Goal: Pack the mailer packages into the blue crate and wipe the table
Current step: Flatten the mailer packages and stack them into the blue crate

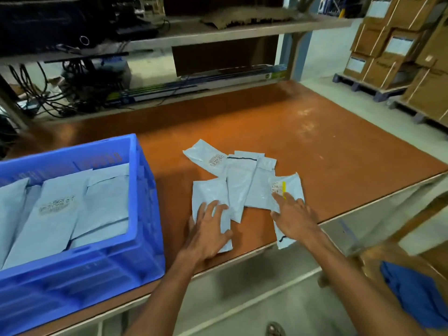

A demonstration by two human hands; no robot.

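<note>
Several pale grey mailer packages [242,180] lie in an overlapping heap on the orange table [315,146] near its front edge. My left hand [208,229] rests flat with spread fingers on the leftmost mailer [208,190]. My right hand [294,218] lies flat on the rightmost mailer [291,187], which carries a label with a yellow strip and hangs over the table edge. At the left stands the blue crate [143,214], holding several mailers [72,204] stacked inside.
A blue cloth [417,292] lies on a brown stool at the lower right, off the table. Behind the table runs a shelf with cables and long boxes [194,86]. Cardboard cartons on pallets [397,49] stand at the far right.
</note>
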